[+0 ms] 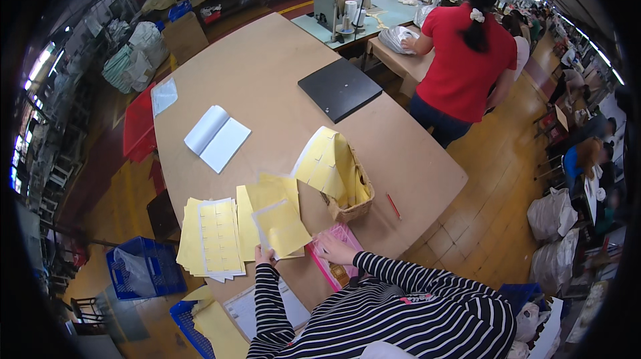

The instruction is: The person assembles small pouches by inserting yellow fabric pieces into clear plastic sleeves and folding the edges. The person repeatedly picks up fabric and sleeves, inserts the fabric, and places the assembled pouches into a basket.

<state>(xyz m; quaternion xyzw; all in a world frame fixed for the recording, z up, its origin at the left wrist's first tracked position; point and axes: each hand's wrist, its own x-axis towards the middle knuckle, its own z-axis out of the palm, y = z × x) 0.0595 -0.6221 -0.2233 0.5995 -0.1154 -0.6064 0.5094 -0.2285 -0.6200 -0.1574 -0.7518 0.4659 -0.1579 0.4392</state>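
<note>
Left hand: pinching yellow sheet, left of basket.
Right hand: on pink case, wearer's side of basket; from here can't tell if gripping.
Paper stack: farther left of basket.
Red pencil: right of basket.

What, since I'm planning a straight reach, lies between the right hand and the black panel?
In the head view, a wicker basket with yellow sheets sticking out of it stands between the right hand and the black panel.
</note>
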